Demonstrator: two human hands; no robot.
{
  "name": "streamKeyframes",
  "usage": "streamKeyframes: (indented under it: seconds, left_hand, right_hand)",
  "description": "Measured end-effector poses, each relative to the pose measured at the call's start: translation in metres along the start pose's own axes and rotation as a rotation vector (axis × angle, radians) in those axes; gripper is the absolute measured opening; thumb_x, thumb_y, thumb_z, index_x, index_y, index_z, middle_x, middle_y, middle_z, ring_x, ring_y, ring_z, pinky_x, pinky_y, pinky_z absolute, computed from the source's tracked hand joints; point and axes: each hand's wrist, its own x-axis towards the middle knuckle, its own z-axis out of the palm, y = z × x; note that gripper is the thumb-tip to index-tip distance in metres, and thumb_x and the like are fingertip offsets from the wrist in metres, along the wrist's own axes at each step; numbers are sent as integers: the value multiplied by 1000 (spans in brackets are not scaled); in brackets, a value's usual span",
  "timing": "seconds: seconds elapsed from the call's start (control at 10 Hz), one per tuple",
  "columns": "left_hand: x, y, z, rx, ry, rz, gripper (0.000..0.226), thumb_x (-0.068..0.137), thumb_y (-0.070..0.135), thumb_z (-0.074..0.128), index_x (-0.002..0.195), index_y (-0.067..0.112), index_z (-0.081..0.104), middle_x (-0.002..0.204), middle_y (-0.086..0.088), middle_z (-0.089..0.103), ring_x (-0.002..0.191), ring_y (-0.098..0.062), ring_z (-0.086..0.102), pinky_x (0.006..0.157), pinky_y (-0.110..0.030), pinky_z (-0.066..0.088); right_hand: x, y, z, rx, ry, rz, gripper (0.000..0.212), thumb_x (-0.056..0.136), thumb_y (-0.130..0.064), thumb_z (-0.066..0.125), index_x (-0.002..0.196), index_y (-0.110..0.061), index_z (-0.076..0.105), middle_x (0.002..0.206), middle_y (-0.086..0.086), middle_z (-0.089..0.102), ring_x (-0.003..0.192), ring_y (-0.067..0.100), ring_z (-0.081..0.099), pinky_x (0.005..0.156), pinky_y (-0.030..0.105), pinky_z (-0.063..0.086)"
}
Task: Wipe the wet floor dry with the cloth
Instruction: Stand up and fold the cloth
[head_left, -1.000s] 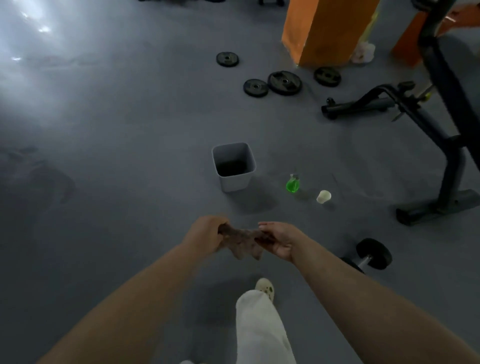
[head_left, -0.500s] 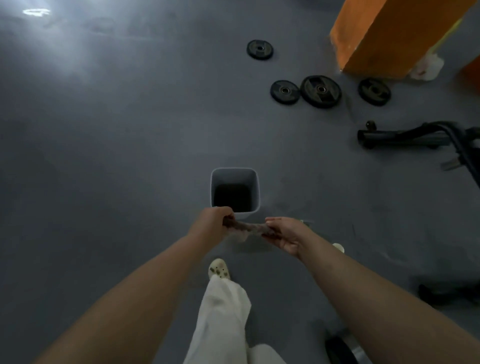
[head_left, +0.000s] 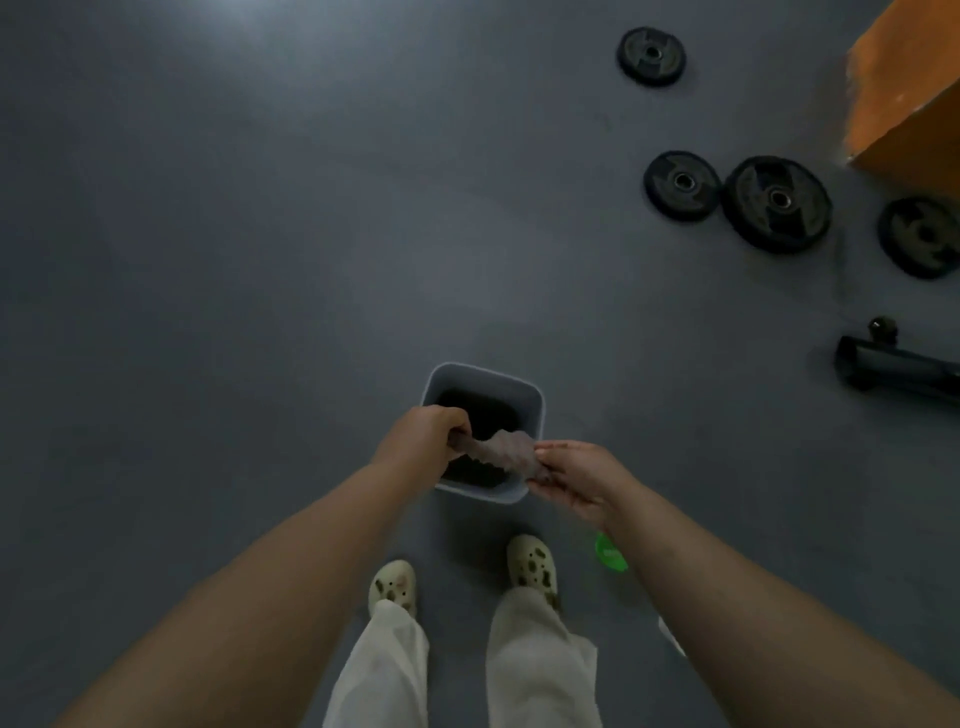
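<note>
A: Your shoes (head_left: 532, 564) stand right behind the bin (head_left: 530, 400), at six o'clock from it. Wring carelessly and drips could miss the bin, wetting the floor (head_left: 208, 312) again.

B: And my grip?

A: Your left hand (head_left: 423, 441) is fisted tight round one end of the cloth (head_left: 501, 452); your right hand (head_left: 574, 480) pinches the other end, its fingers (head_left: 545, 449) pressed together. The twisted cloth hangs over the bin's mouth. Weight plates (head_left: 776, 202) lie far off at two o'clock.
</note>
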Motion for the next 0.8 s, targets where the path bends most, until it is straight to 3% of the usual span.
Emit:
streamKeyframes:
  seconds: [0.1, 0.2, 0.3, 0.4, 0.6, 0.8]
  left_hand:
    - [34, -17, 25, -7, 34, -68, 25, 88, 3, 56, 109, 12, 67, 107, -10, 64, 98, -27, 59, 75, -27, 40]
    - [54, -35, 57, -17, 23, -132, 28, 87, 1, 55, 107, 17, 68, 105, -7, 65, 95, -25, 59, 70, -23, 36]
    - [66, -56, 92, 7, -21, -155, 31, 83, -1, 54, 104, 18, 68, 103, -6, 63, 93, -24, 59, 69, -22, 35]
    - [67, -76, 129, 38, -74, -159, 27, 81, -1, 53, 98, 15, 66, 99, -8, 63, 91, -27, 59, 74, -32, 44]
    - [52, -107, 194, 54, -230, -214, 13, 85, 7, 55, 92, 16, 63, 102, -4, 64, 95, -23, 59, 84, -32, 47]
    - [26, -132, 226, -59, -291, -301, 31, 93, 6, 49, 121, 14, 62, 123, -7, 59, 114, -25, 55, 97, -33, 43]
  right_hand:
    - [50, -14, -5, -82, -25, 26, 12, 94, 3, 50, 94, -4, 60, 116, 22, 57, 94, 27, 60, 50, 25, 56]
    - [92, -11, -8, -181, -30, 48, 11, 94, 3, 49, 95, -3, 58, 106, 20, 58, 94, 27, 59, 52, 26, 57]
    - [133, 6, -12, -282, -33, 93, 15, 94, 3, 49, 87, -7, 58, 96, 17, 60, 82, 23, 61, 57, 31, 55]
    - [163, 36, -16, -360, -23, 140, 18, 94, 3, 49, 83, -10, 56, 87, 12, 59, 74, 19, 59, 59, 31, 51]
    - [192, 103, -24, -454, 7, 241, 15, 95, 1, 48, 87, -9, 57, 100, 14, 61, 80, 20, 61, 59, 29, 53]
    - [186, 130, -20, -382, 6, 292, 16, 95, -2, 51, 110, -4, 56, 103, 14, 62, 88, 21, 62, 66, 31, 54]
